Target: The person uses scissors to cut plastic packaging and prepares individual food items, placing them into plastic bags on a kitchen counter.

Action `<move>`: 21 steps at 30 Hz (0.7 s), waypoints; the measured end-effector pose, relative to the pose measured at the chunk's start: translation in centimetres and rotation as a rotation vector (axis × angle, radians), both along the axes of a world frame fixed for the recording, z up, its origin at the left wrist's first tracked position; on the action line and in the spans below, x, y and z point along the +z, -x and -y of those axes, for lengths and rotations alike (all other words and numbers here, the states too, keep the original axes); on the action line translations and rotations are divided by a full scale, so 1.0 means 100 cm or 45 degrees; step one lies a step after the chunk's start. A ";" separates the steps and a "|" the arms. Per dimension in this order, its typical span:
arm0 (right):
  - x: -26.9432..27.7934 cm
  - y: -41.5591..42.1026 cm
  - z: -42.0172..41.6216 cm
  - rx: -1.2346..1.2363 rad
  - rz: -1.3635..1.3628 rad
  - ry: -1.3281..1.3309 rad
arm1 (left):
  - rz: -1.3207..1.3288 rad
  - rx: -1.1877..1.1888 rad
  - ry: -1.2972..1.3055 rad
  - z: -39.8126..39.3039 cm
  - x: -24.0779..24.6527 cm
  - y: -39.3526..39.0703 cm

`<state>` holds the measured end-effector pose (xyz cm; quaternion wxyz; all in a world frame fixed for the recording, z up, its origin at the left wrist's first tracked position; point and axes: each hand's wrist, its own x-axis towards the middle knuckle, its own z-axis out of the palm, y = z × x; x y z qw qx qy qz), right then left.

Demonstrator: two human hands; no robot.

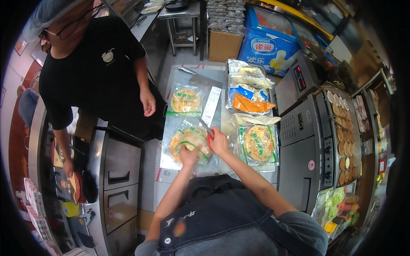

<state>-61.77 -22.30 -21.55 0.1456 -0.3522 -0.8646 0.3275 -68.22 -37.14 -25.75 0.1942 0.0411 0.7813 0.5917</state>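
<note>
My left hand grips the near side of a clear plastic bag holding a round pizza base. Behind it, another round base shows at the left, partly hidden. The red-handled scissors are in my right hand, blades pointing up and left beside the bag's far right edge. Whether they touch the plastic I cannot tell. Farther off lies a bagged pizza base with a green seal strip, and to the right is another bagged one. A long printed receipt lies beyond the scissors.
A broad-bladed knife lies at the table's far side. A tray of opened food packets stands right of it. A co-worker stands at the left. Ovens, a blue freezer and a griddle with round patties surround the table.
</note>
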 end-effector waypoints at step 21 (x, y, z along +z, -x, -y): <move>0.193 -0.055 0.021 0.857 0.087 1.262 | 0.804 0.128 -1.613 0.161 0.194 -0.034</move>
